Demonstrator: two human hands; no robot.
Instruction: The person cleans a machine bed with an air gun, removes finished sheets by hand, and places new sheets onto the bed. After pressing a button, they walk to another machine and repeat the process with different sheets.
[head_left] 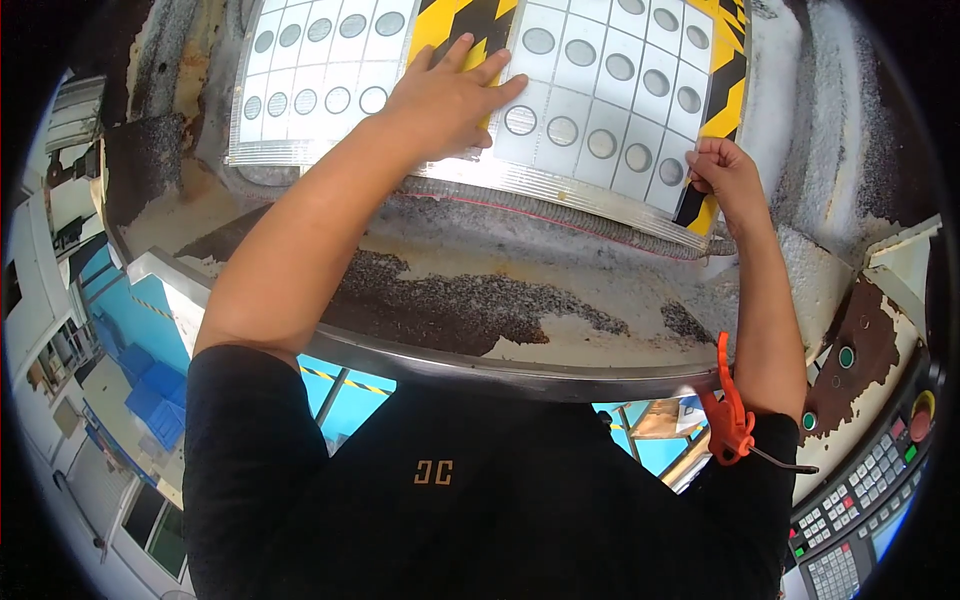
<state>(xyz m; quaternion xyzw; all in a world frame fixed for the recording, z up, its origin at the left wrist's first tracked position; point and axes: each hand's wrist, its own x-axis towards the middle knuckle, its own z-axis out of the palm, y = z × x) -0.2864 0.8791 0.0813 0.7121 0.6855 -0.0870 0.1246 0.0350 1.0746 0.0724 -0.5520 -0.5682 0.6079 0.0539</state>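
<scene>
A white metal plate (610,90) divided into squares, each with a round grey disc, lies on the machine bed. My left hand (450,100) rests flat on it, fingers spread, near its lower left part. My right hand (725,175) pinches the plate's lower right corner. A second gridded plate (320,70) sits to the left. Yellow-and-black striped tape (465,25) runs between the two plates and along the right edge.
The bed (480,290) below the plates is rusty and covered with dark metal chips. An orange clamp (728,410) hangs at the rim on the right. A control panel with keys and buttons (865,490) is at the lower right. Blue bins (155,395) stand at lower left.
</scene>
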